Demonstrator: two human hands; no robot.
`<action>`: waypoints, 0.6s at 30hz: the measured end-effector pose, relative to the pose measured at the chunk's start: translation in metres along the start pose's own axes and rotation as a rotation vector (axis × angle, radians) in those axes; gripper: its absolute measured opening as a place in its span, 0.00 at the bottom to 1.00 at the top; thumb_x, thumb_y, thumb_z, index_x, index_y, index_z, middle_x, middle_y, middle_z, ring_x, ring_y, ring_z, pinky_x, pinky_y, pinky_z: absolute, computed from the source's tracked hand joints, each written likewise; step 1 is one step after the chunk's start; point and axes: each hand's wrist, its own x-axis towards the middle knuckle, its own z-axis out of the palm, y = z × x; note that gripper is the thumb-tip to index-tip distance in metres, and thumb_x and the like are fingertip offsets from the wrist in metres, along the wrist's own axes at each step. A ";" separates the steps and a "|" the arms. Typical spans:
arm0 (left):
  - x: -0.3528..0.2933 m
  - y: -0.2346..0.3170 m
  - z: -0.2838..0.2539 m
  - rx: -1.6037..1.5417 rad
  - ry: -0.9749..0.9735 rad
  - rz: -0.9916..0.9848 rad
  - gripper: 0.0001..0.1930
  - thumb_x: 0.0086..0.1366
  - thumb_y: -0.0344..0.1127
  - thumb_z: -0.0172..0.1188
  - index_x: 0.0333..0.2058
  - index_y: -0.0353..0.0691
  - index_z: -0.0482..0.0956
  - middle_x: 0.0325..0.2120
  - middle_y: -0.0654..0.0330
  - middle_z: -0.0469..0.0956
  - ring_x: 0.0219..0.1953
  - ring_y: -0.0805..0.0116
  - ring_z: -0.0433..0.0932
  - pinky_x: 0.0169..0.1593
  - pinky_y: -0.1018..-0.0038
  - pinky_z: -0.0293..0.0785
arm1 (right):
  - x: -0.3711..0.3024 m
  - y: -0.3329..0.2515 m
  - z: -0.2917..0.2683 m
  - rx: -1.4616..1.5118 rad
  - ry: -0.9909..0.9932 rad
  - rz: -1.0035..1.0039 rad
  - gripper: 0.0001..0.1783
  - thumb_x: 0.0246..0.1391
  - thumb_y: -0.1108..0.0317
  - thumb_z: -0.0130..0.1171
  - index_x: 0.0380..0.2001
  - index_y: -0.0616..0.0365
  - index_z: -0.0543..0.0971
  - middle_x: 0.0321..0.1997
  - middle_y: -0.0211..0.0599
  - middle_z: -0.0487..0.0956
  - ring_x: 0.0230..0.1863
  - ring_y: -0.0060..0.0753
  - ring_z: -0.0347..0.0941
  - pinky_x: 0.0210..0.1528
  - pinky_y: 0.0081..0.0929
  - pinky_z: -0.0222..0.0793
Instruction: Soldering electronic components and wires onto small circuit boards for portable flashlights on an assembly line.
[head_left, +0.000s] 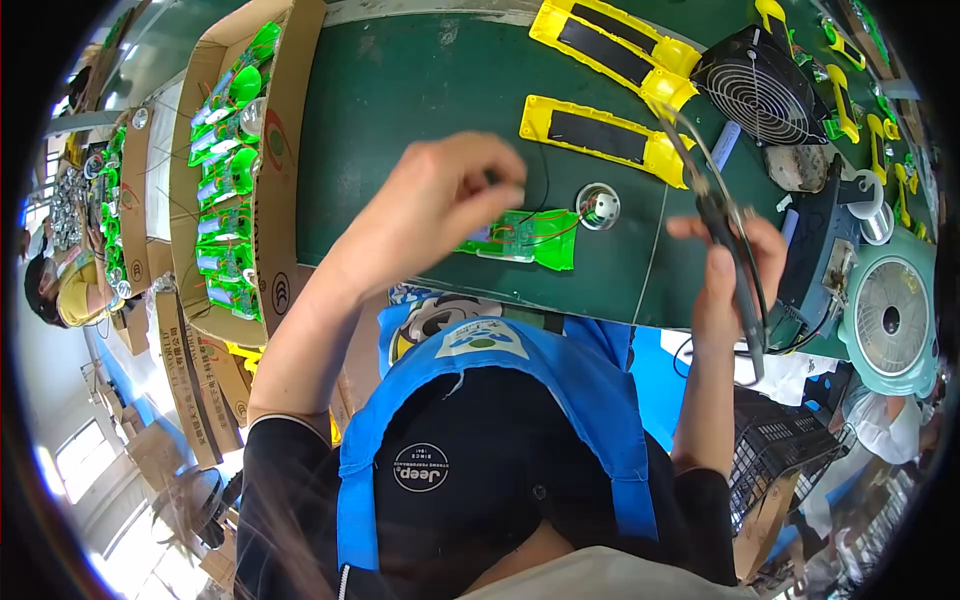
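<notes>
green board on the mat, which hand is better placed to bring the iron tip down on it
Right. The right hand already holds the soldering iron, its tip angled toward the green board. The left hand is pinching something small just above the board, so it looks busy steadying.

So the bench (420, 90) has a dark green top, kinda scuffed. Lying on it: a green circuit board (520, 238) with red and black wires, a small round speaker (598, 207) just beside it, two yellow casings (600, 135) further back, and a black fan (760, 85) near the right end.
</notes>
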 end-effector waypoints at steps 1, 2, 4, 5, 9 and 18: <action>0.004 -0.002 0.003 -0.145 0.030 -0.020 0.07 0.60 0.27 0.58 0.36 0.32 0.75 0.31 0.60 0.78 0.27 0.79 0.72 0.31 0.81 0.69 | 0.009 0.003 0.008 -0.042 -0.025 -0.022 0.18 0.56 0.69 0.58 0.45 0.60 0.64 0.43 0.49 0.76 0.40 0.40 0.79 0.45 0.29 0.71; 0.011 -0.003 0.007 -0.289 0.061 -0.037 0.06 0.61 0.27 0.57 0.36 0.32 0.74 0.32 0.60 0.78 0.26 0.79 0.73 0.30 0.82 0.69 | 0.019 0.008 0.019 -0.084 -0.048 -0.047 0.17 0.56 0.71 0.58 0.46 0.60 0.64 0.44 0.48 0.76 0.41 0.40 0.79 0.45 0.27 0.71; 0.022 0.001 0.016 -0.398 0.046 -0.058 0.04 0.62 0.27 0.56 0.33 0.34 0.73 0.30 0.61 0.79 0.24 0.81 0.73 0.28 0.84 0.68 | 0.038 0.027 0.034 -0.130 -0.111 -0.085 0.15 0.53 0.77 0.58 0.44 0.61 0.68 0.40 0.42 0.76 0.43 0.34 0.78 0.43 0.24 0.71; 0.027 -0.001 0.022 -0.423 0.037 -0.045 0.03 0.62 0.27 0.56 0.32 0.35 0.73 0.29 0.61 0.79 0.24 0.81 0.73 0.28 0.85 0.68 | 0.044 0.032 0.037 -0.214 -0.137 -0.057 0.15 0.52 0.78 0.59 0.43 0.62 0.70 0.39 0.40 0.76 0.43 0.33 0.78 0.42 0.24 0.71; 0.031 -0.006 0.031 -0.568 0.048 -0.068 0.03 0.61 0.28 0.57 0.32 0.36 0.75 0.24 0.65 0.76 0.25 0.83 0.71 0.28 0.85 0.65 | 0.035 0.039 0.031 -0.381 -0.157 -0.102 0.15 0.49 0.79 0.61 0.41 0.62 0.71 0.37 0.40 0.74 0.38 0.32 0.75 0.42 0.24 0.71; 0.022 -0.010 0.015 -0.166 -0.051 -0.099 0.02 0.58 0.26 0.57 0.28 0.34 0.75 0.23 0.67 0.71 0.24 0.84 0.66 0.30 0.83 0.64 | -0.023 0.024 -0.006 -0.191 -0.001 -0.085 0.17 0.52 0.70 0.62 0.42 0.62 0.69 0.39 0.43 0.74 0.35 0.30 0.75 0.43 0.27 0.70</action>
